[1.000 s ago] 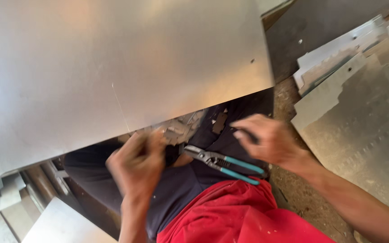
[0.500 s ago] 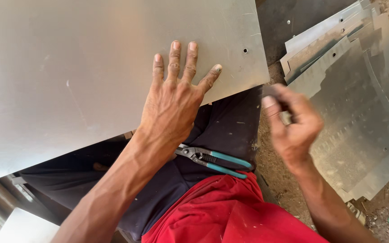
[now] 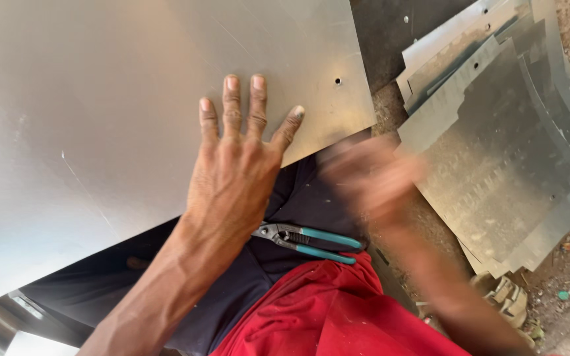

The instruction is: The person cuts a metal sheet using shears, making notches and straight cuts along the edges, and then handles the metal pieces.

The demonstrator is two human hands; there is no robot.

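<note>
My left hand (image 3: 235, 165) lies flat, fingers spread, on a large grey metal sheet (image 3: 113, 112) that rests over my lap. Its palm overhangs the sheet's near edge. My right hand (image 3: 371, 175) is blurred with motion, just off the sheet's right corner above my dark trousers; I cannot tell whether it holds anything. Pliers with teal handles (image 3: 308, 238) lie on my lap between the two arms, touching neither hand. A small hole (image 3: 338, 81) sits near the sheet's right corner.
A stack of cut metal sheets (image 3: 503, 145) lies on the dirt ground to the right. A sandalled foot (image 3: 506, 296) shows at lower right. A red cloth (image 3: 324, 310) covers my lap. More metal pieces (image 3: 14, 323) show at lower left.
My left hand went from under the sheet's edge to flat on top of it. My right hand lifted away right, then swung back toward the sheet's corner. The pliers stayed on my lap.
</note>
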